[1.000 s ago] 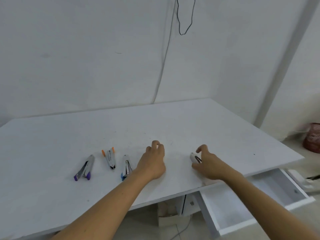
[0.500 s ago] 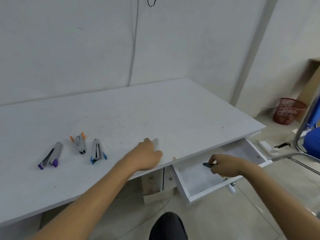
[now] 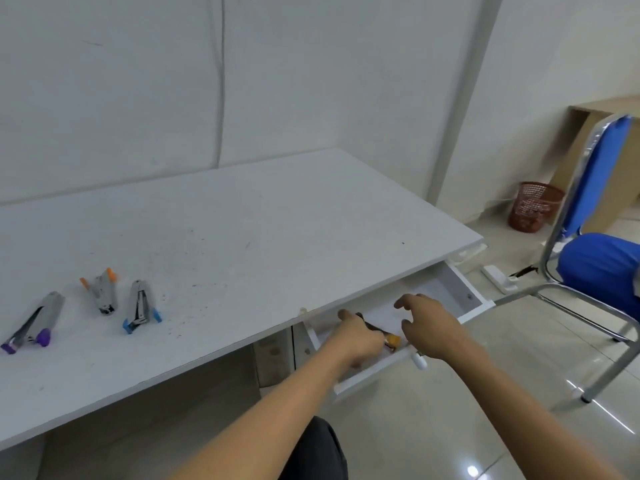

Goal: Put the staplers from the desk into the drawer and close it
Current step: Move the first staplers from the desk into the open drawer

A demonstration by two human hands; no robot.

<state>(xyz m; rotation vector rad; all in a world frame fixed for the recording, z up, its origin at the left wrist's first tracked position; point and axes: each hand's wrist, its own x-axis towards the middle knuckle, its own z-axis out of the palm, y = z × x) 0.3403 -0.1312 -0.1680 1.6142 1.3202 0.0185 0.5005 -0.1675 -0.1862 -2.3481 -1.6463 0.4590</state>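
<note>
1. White walls back a white worktop (image 3: 242,237), which is speckled with dark specks near its front edge.
2. We see three staplers lying on the worktop at the left: a purple-tipped stapler (image 3: 33,323), an orange-tipped stapler (image 3: 102,289) and a blue-tipped stapler (image 3: 140,306). All three lie well apart from the hands.
3. Below the worktop's right front edge the white drawer (image 3: 460,299) stands pulled out. Its near wall is largely covered by our arms.
4. Our left hand (image 3: 360,339) is down in the drawer, fingers curled around a dark stapler (image 3: 372,327) whose yellow tip (image 3: 394,340) sticks out past the knuckles. We cannot tell whether that stapler rests on the drawer floor, since the hand hides most of it.
5. Our right hand (image 3: 429,327) hovers over the drawer just beside the left one, fingers spread and loosely bent, gripping nothing we can see.
6. A white knob (image 3: 419,362) shows under the right wrist at the drawer front. Any stapler beneath that palm is hidden from us.
7. To the right stand a blue chair (image 3: 602,265), cut off by the frame edge, and a red basket (image 3: 533,206) on the floor.
</note>
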